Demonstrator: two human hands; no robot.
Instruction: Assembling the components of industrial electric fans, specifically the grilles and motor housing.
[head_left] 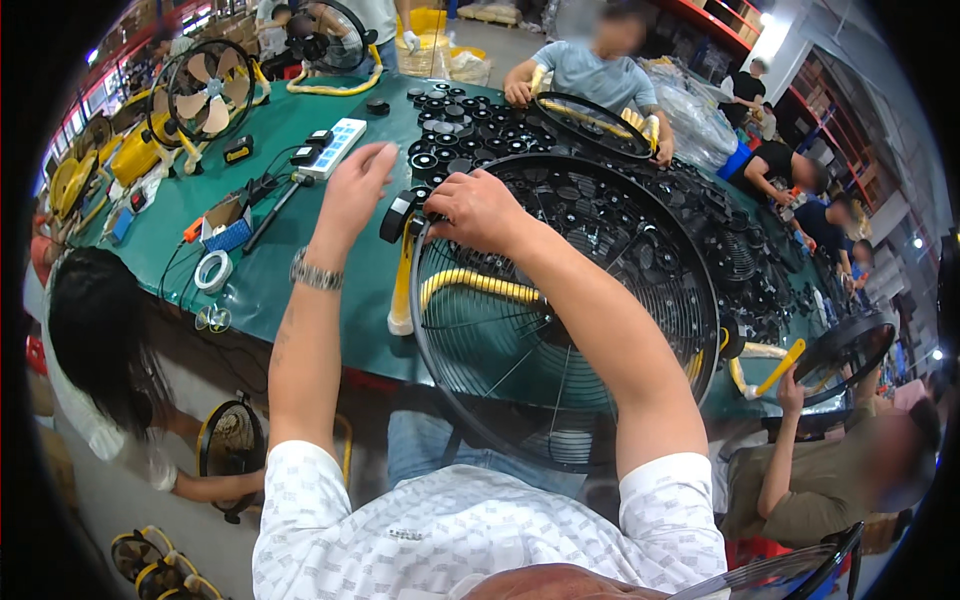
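Observation:
A large round fan [560, 310] with a black wire cage stands tilted in front of me at the table's edge. Its yellow tube stand [470, 283] shows through and beside the cage. At the cage's upper left, a black knob [398, 216] sticks out at the side. My right hand [478, 208] is closed on the fan's rim right beside this knob, its fingertips partly hidden. My left hand [358, 185] is raised left of the knob, near a white power strip [335, 148]. Its fingers are stretched out and hold nothing.
Many black round knobs [470, 120] and parts cover the green table [290, 235] beyond the fan. A tape roll [212, 271], a small box [226, 225] and cables lie left. Across, a person [595, 80] handles a fan ring. Other people sit close on both sides.

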